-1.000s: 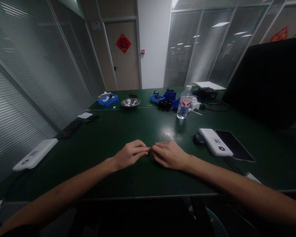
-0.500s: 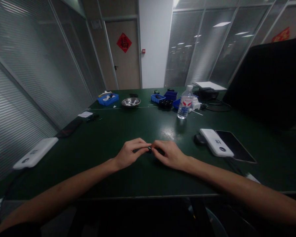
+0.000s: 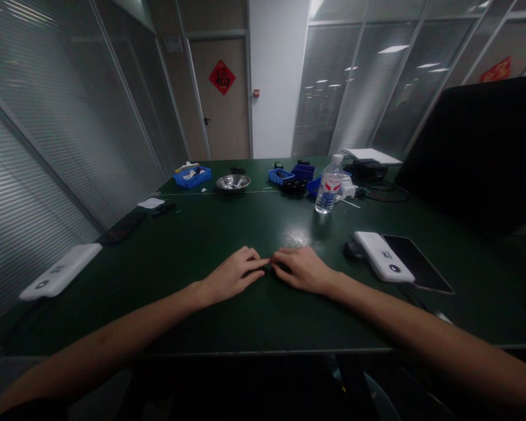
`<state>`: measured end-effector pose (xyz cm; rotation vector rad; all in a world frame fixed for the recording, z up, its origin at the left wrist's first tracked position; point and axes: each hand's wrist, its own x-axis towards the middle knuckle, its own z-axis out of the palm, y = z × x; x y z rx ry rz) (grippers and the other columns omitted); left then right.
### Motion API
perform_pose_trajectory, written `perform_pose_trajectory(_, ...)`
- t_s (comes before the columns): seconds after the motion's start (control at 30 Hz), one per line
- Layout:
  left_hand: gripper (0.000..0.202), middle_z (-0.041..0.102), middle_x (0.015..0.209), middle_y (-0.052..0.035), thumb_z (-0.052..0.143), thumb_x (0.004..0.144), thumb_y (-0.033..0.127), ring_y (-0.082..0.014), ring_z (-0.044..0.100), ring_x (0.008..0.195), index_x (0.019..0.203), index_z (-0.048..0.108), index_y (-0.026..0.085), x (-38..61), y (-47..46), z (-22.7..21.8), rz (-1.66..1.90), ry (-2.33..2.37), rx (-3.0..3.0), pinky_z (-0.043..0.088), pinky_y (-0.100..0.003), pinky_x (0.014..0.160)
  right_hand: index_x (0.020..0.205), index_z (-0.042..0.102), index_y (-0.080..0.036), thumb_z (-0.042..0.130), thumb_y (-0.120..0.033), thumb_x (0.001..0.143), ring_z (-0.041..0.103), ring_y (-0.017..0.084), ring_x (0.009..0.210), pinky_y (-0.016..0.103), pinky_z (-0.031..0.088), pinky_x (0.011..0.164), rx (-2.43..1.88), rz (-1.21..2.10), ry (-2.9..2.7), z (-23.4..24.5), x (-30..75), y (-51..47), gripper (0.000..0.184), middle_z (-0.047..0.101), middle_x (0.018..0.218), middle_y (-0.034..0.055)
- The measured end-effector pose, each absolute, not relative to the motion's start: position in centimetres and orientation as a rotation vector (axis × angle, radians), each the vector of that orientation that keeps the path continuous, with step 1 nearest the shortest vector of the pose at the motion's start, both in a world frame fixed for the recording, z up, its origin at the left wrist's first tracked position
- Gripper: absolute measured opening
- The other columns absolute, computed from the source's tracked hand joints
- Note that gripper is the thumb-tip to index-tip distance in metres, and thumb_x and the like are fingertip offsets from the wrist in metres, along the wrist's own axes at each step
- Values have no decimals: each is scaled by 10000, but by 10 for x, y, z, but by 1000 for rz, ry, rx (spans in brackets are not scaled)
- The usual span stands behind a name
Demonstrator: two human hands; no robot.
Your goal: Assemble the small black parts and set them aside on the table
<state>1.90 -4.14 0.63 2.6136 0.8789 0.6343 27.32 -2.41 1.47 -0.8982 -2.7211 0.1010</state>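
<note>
Over the green tabletop, my left hand and my right hand meet fingertip to fingertip. Between them is a small black object, mostly covered by the fingers and too dark to name. My left thumb and index finger lie on either side of it, the index finger stretched toward the right fingertips. The right hand is curled, its thumb and index finger pinched at the object's right side.
A white power bank lies on a dark tablet-like slab at right, beside a black mouse. Another white power bank is at left. Farther back stand a water bottle, a metal bowl and blue bins.
My left index finger has straightened and parted a little from the thumb. The right hand stays nearly in place. The view has shifted slightly.
</note>
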Motion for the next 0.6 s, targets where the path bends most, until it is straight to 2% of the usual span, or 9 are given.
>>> perform_pose_trajectory(0.2,388,577,1182,-96,537,1022,317,-236,546,1073,1402,595,260,16,-42,8,641,961,2619,491,-402,919,1045,618,-188,480,-305,1021,560,142,687,267,303,596,-1007,-77,-2814,25,281,-20,182,654,929,59)
perform_pose_trajectory(0.43,206,608,1138,-78,609,978,334,-224,573,1038,1105,697,197,8,-43,17,635,971,2492,505,-383,894,1013,621,-193,512,-313,1008,595,160,723,267,321,618,-1244,5,-2717,26,293,-9,162,677,925,61)
perform_pose_trajectory(0.6,260,643,1135,-80,487,1038,296,-218,582,1063,1161,696,204,10,-40,18,666,949,2484,494,-391,946,1035,632,-201,520,-311,1005,602,162,731,268,321,619,-1264,38,-2693,26,290,-9,160,683,932,55)
